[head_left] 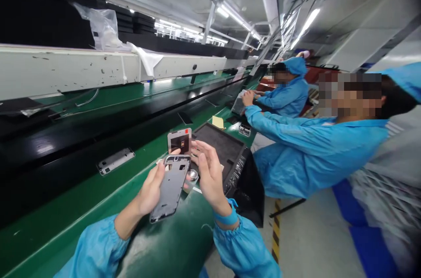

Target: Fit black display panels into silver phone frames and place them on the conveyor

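Note:
My left hand (148,191) is closed round the edge of a grey phone frame (168,192), holding it tilted above the green table edge. Its flat inner side, with cutouts at the top, faces me. My right hand (210,172) is just right of the frame, fingers spread and thumb raised, with nothing visible in its grasp. Behind both hands stands a small silver-edged panel (180,142) with a dark middle and a red sticker; my right fingertips are close to it, and I cannot tell if they touch. A small round metal-topped container (193,175) shows between my hands.
A similar phone frame (115,162) lies on the black conveyor belt (66,172) to the left. Right of my hands are a dark foam tray (226,144) and a yellow paper (217,122). Two co-workers in blue smocks (296,155) sit along the right side.

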`<state>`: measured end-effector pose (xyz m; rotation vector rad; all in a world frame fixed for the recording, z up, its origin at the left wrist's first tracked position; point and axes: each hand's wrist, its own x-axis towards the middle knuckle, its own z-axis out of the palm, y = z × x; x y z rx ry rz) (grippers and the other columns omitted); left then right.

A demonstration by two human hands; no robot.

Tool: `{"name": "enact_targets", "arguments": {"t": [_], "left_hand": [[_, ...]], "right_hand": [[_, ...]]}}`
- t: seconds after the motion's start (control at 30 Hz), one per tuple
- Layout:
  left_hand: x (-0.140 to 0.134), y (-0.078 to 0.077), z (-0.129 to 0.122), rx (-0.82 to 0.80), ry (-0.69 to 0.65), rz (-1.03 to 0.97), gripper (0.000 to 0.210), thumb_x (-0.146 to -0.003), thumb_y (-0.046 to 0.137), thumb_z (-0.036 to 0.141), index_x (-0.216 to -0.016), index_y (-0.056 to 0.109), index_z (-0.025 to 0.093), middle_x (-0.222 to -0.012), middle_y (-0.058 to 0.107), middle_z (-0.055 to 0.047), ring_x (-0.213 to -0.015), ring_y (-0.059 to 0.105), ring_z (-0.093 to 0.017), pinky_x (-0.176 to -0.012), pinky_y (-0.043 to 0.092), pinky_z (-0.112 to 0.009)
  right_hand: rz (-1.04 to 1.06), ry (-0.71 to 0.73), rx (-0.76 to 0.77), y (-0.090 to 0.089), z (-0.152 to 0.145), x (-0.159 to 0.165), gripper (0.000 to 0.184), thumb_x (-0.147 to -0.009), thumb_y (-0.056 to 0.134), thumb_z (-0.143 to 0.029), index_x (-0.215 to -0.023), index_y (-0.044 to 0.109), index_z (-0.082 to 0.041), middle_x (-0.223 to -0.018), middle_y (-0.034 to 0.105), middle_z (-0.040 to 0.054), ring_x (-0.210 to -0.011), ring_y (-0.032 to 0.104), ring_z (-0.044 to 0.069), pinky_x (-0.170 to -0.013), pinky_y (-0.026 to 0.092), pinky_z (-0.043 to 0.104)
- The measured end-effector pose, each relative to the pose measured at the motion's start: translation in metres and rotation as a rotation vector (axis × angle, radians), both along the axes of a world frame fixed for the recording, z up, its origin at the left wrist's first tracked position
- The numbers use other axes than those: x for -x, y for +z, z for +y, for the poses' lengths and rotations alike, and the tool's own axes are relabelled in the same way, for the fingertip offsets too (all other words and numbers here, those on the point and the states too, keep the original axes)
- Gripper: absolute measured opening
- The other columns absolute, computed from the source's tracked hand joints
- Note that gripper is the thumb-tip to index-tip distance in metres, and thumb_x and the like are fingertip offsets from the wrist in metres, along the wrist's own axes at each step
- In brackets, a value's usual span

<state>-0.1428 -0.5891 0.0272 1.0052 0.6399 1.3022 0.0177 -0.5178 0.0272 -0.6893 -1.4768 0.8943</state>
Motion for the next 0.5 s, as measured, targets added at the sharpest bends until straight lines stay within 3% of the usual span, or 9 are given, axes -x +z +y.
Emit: {"name": "enact_targets", "arguments": {"t": [0.07,0.17,0.23,0.33,0.5], "left_hand": [[-0.001,-0.004,0.002,-0.125,0.097,0.148,0.08,-0.099,0.054,0.078,-0.162,0.056,0.029,-0.149,0.069,-0.019,-0.119,0.077,-0.036,-0.092,0.064,-0.045],[-0.001,-0.013,0.006,-0.399,0.221,0.42,0.069,-0.11,0.044,0.063,-0.169,0.045,0.027,-0.177,0.037,-0.017,-0.153,0.052,-0.04,-0.113,0.057,-0.053],[0.001,-0.019,0.009,-0.588,0.281,0.616,0.066,-0.114,0.039,0.053,-0.174,0.033,0.025,-0.181,0.026,-0.018,-0.164,0.036,-0.039,-0.125,0.046,-0.058],[0.004,-0.024,0.013,-0.78,0.318,0.832,0.069,-0.115,0.039,0.046,-0.177,0.019,0.023,-0.182,0.02,-0.021,-0.168,0.027,-0.037,-0.134,0.034,-0.058],[0.007,-0.02,0.013,-0.881,0.314,0.997,0.073,-0.114,0.039,0.049,-0.175,0.015,0.017,-0.18,0.018,-0.027,-0.166,0.03,-0.039,-0.132,0.039,-0.055]], "right_hand": [[-0.005,0.071,-0.022,0.007,0.0,0.001,0.054,-0.108,0.052,-0.067,-0.141,0.059,-0.025,-0.147,0.069,0.015,-0.136,0.068,0.028,-0.113,0.058,0.048],[0.084,0.121,-0.017,0.014,0.002,0.01,0.053,-0.106,0.055,-0.068,-0.138,0.062,-0.026,-0.148,0.069,0.0137,-0.14,0.066,0.029,-0.121,0.052,0.052],[0.206,0.123,0.012,0.016,0.003,0.019,0.048,-0.105,0.061,-0.066,-0.13,0.066,-0.026,-0.142,0.072,0.012,-0.135,0.069,0.027,-0.119,0.053,0.051],[0.369,0.106,0.05,0.019,0.002,0.03,0.037,-0.102,0.069,-0.061,-0.113,0.067,-0.026,-0.124,0.078,0.0068,-0.122,0.073,0.023,-0.114,0.056,0.047],[0.445,0.039,0.058,0.024,-0.007,0.034,0.035,-0.098,0.075,-0.059,-0.102,0.061,-0.027,-0.107,0.076,0.0018,-0.11,0.076,0.022,-0.112,0.057,0.048]]}}
